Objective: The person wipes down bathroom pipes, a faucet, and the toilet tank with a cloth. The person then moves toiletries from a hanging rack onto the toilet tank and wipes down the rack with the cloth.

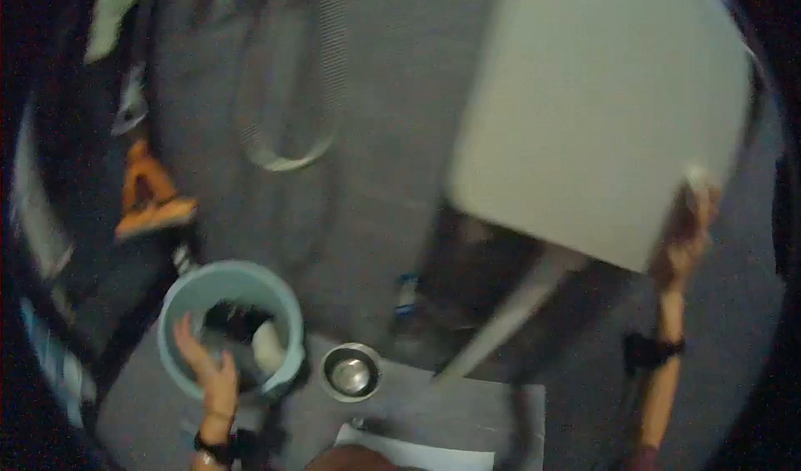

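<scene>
My left hand (206,362) reaches over the near left part of a light blue bucket (296,321), fingers spread, with nothing visible in it. Inside the bucket are a dark item (238,319) and a whitish rounded item (268,347). On the far right, my right hand (688,241) is at the edge of a white tabletop (601,120). Its fingers look closed around a small pale thing (696,176), too blurred to name. Both wrists carry dark bands.
A metal bowl (351,372) stands right of the bucket. An orange tool head (154,200) lies at the left. A pale curved loop (288,161) is farther back. A white sheet (442,456) lies at the bottom, and a small blue-and-white item (406,294) is near the middle.
</scene>
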A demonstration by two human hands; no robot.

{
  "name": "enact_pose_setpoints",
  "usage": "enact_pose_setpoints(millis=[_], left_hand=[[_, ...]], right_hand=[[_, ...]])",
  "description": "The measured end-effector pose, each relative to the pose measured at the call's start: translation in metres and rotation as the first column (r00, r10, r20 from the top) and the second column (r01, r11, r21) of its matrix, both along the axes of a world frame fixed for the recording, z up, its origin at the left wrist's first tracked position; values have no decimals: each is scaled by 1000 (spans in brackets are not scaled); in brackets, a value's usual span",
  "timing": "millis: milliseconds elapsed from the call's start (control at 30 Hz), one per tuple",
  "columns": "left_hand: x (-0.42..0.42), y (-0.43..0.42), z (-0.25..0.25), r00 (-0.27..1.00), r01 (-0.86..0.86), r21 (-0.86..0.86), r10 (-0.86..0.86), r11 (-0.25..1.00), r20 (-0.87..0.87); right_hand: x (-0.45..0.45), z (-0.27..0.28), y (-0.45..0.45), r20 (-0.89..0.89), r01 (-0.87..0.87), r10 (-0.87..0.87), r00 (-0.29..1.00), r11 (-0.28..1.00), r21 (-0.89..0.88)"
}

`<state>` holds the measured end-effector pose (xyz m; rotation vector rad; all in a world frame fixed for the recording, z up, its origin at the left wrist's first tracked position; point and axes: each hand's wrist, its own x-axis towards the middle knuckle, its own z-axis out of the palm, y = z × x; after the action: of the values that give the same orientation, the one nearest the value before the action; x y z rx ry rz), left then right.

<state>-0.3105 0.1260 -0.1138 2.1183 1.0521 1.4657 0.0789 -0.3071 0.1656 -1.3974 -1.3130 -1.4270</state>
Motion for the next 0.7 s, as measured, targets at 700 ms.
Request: enact_pose_setpoints(millis=[700], left_hand=[[118,-169,345,844,526,59,-529,849,92]], right_hand=[[-38,189,5,85,501,-501,861,865,23]])
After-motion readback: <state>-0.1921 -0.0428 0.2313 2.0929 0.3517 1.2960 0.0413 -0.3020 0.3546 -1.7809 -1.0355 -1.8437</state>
